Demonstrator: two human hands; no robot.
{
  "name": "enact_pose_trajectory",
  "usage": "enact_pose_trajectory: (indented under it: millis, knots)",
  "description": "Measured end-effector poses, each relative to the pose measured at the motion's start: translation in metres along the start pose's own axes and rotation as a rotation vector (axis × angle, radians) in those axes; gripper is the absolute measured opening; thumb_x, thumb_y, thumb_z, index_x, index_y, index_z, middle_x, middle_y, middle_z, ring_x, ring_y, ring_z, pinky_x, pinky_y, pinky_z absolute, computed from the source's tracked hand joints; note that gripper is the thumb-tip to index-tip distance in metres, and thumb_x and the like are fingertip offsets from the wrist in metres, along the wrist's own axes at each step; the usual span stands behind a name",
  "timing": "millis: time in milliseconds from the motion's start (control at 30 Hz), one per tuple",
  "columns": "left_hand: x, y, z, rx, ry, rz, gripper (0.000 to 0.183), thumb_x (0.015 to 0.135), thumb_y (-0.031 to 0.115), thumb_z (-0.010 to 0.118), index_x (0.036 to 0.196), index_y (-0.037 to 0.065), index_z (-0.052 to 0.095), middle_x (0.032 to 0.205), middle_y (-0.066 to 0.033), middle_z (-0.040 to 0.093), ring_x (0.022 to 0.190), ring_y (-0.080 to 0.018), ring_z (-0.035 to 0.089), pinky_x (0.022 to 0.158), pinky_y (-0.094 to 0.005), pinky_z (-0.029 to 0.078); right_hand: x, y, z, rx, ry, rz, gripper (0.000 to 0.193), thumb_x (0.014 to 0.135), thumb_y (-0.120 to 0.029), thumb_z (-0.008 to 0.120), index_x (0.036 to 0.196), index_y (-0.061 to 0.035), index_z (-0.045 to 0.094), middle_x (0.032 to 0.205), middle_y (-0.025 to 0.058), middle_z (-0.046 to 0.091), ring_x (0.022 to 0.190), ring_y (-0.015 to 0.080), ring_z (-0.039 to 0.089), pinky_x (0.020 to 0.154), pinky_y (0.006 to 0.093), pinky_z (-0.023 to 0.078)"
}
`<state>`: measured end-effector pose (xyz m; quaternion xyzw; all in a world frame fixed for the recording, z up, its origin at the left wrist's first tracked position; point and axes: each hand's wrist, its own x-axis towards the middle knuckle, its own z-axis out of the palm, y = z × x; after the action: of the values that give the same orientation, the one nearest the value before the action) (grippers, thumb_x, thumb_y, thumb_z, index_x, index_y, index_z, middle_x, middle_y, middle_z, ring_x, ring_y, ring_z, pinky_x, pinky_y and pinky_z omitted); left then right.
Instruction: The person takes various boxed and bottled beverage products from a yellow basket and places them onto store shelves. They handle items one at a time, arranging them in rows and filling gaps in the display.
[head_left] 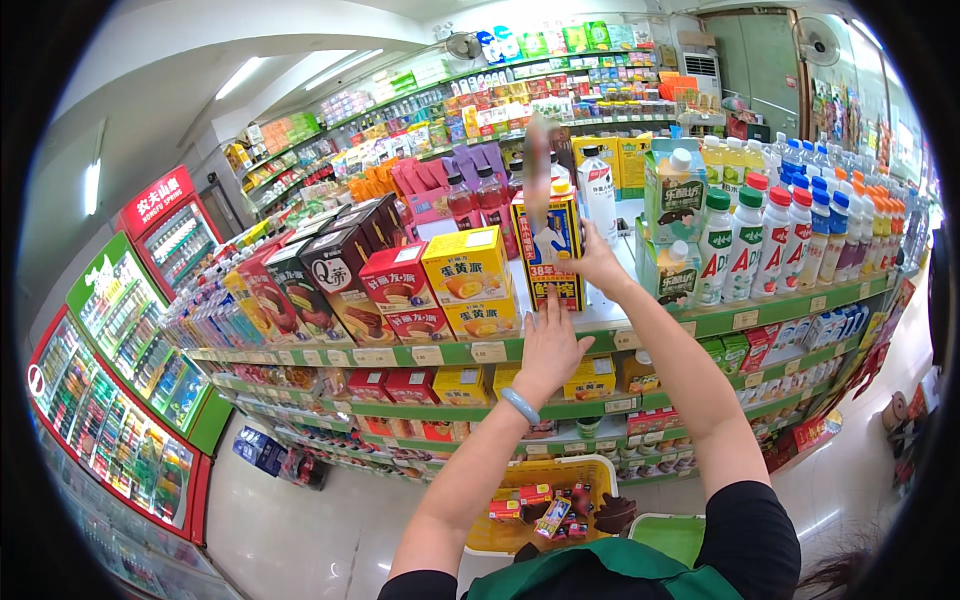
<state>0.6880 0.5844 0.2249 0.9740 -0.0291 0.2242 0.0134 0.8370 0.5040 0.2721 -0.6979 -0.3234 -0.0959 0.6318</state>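
Note:
At the middle of the top shelf [455, 353] stands a tall yellow and dark blue drink carton [566, 228]. My right hand [600, 262] grips its right side. The fingers of my left hand [552, 352] are stretched out, their tips against the carton's lower front. A pale blue bangle [520, 405] circles my left wrist. Stacked yellow snack boxes [478, 262] stand just left of the carton. Behind my right hand is a white bottle with a black cap [598, 195]. The carton's back is hidden, and a blurred streak covers part of its upper front.
Red snack boxes [398, 275] and dark brown boxes [343, 285] line the shelf leftward. Green-capped white bottles [745, 245] and green drink cartons [678, 195] stand to the right. Below, a yellow basket [612, 480] on the floor holds small packages. Drink fridges [125, 340] stand far left.

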Motion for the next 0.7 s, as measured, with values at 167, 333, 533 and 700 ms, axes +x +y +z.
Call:
enact_pose_trajectory:
  millis: [167, 333, 533, 700]
  knots:
    - [0.013, 0.001, -0.004, -0.02, -0.133, -0.082, 0.086, 0.084, 0.053, 0.06, 0.132, -0.014, 0.035, 0.147, -0.0338, 0.016, 0.131, -0.0434, 0.034, 0.106, -0.0519, 0.029, -0.003, 0.019, 0.011, -0.252, -0.073, 0.081, 0.099, 0.063, -0.017, 0.085, 0.138, 0.0041, 0.024, 0.122, 0.0222, 0.055, 0.112, 0.0327, 0.056, 0.096, 0.0359, 0.044]
    - [0.043, -0.01, -0.005, -0.135, -0.284, -0.112, 0.116, 0.066, 0.064, 0.071, 0.136, -0.016, 0.024, 0.145, -0.0415, 0.006, 0.133, -0.0487, 0.027, 0.106, -0.0502, 0.031, 0.017, 0.033, 0.025, -0.315, -0.015, 0.087, 0.096, 0.062, -0.019, 0.085, 0.135, 0.0041, 0.028, 0.124, 0.0237, 0.054, 0.113, 0.0351, 0.055, 0.095, 0.0372, 0.045]
    - [0.046, -0.02, -0.001, -0.238, -0.287, -0.138, 0.128, 0.056, 0.063, 0.079, 0.136, -0.017, 0.02, 0.144, -0.0429, 0.004, 0.135, -0.0487, 0.023, 0.104, -0.054, 0.031, 0.023, 0.037, 0.032, -0.261, -0.02, 0.087, 0.087, 0.063, -0.015, 0.084, 0.13, 0.0041, 0.033, 0.121, 0.0246, 0.054, 0.113, 0.0362, 0.055, 0.095, 0.0373, 0.045]
    - [0.043, -0.02, -0.005, -0.274, -0.294, -0.147, 0.123, 0.056, 0.058, 0.081, 0.134, -0.019, 0.024, 0.145, -0.0413, 0.007, 0.137, -0.0441, 0.023, 0.106, -0.0562, 0.029, 0.023, 0.033, 0.029, -0.182, -0.074, 0.126, 0.084, 0.065, -0.011, 0.082, 0.13, 0.0041, 0.032, 0.119, 0.0232, 0.056, 0.111, 0.0322, 0.056, 0.094, 0.0352, 0.045]
